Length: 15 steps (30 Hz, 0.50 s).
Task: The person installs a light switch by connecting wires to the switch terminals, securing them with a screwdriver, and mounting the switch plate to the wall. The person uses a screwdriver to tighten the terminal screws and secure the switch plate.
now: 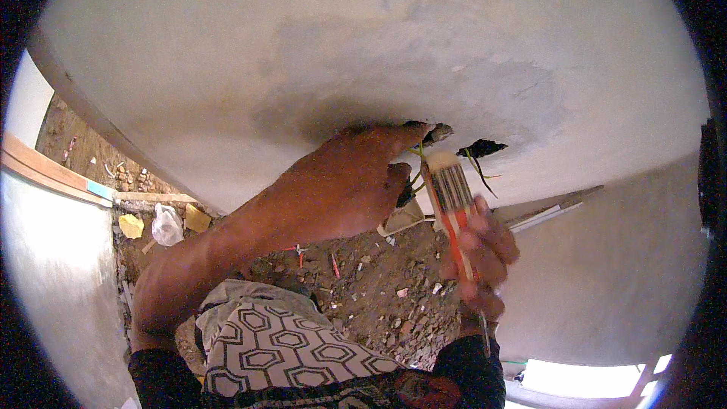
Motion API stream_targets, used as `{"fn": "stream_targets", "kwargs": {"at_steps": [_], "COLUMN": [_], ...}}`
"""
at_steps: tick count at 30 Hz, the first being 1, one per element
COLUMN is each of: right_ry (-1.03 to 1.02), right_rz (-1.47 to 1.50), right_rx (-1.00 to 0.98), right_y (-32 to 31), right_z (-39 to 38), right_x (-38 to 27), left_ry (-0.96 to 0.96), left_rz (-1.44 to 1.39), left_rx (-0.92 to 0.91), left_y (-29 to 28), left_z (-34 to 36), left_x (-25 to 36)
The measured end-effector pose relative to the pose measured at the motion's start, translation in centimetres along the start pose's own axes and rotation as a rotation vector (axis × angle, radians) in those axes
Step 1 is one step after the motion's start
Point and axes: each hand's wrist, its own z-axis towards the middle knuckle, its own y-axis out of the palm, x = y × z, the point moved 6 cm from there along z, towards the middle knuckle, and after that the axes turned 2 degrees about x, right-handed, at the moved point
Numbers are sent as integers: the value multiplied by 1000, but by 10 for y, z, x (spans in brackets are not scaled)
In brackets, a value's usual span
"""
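Note:
My left hand (367,174) reaches up to the pale plastered wall (219,45), its forefinger at a ragged hole (438,135) and its other fingers curled beside thin green-yellow wires (416,180); what they hold is hidden. My right hand (485,254) grips a paintbrush (450,189) with a red band on its handle, bristles up just below the holes, along with a thin metal rod (485,329) that sticks out below the fist. A second dark hole (482,148) to the right has loose wires (482,174) hanging from it.
Rubble-strewn dirt floor (379,295) lies below, with a plastic bag (167,224), yellow pieces (130,226) and red-handled tools (300,256). A timber plank (53,167) runs along the left. Plastered walls stand at left (60,273) and right (598,273), with a bright opening (575,377) at lower right.

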Motion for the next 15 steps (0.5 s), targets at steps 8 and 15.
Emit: {"fn": "stream_targets", "kwargs": {"at_steps": [8,15], "right_ry": [15,24], "right_rz": [42,-53], "right_rx": [-231,-436], "right_y": [-14,-31], "right_z": [32,22], "right_x": [-9,-16], "left_ry": [-4,-1], "left_rz": [49,48], "left_rx": [12,27], "left_y": [-5,2], "left_z": [-1,-5], "left_x": [3,14]}}
